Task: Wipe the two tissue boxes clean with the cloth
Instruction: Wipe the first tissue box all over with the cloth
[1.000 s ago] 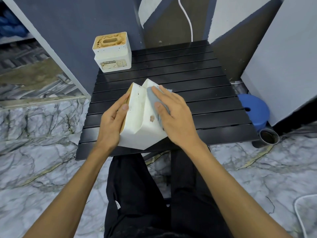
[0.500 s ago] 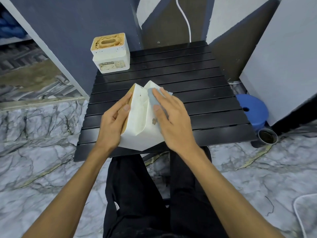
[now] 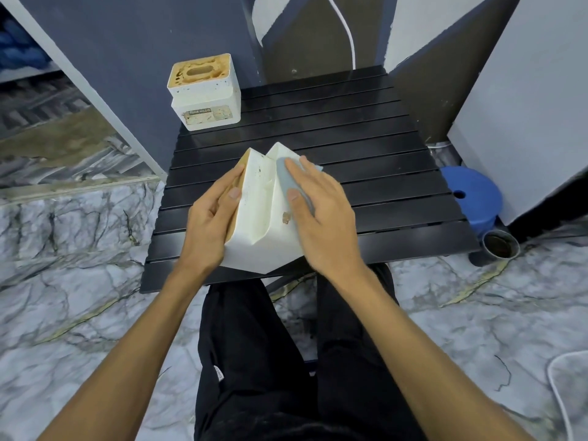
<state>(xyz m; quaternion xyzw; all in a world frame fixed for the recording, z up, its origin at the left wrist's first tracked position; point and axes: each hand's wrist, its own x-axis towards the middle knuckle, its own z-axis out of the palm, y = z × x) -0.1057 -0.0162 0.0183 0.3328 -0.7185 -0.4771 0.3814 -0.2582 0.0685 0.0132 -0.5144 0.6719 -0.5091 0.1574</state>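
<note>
A white tissue box [image 3: 261, 214] is tipped on its edge at the near side of the black slatted table [image 3: 366, 173]. My left hand [image 3: 211, 218] grips its left side, over the wooden lid. My right hand [image 3: 321, 214] lies flat on the box's right face and presses a grey-blue cloth [image 3: 286, 178] against it. A brown spot [image 3: 285, 218] shows on that face beside my thumb. A second white tissue box [image 3: 205, 93] with a soiled wooden lid stands upright at the table's far left corner.
A blue stool [image 3: 474, 198] and a small round tin [image 3: 499, 245] sit on the marble floor right of the table. Walls close in behind and to the right. My legs in black trousers [image 3: 270, 361] are below the table's near edge.
My right hand with the cloth has slid a little up and down the box's right face. The left hand and the far box have stayed put.
</note>
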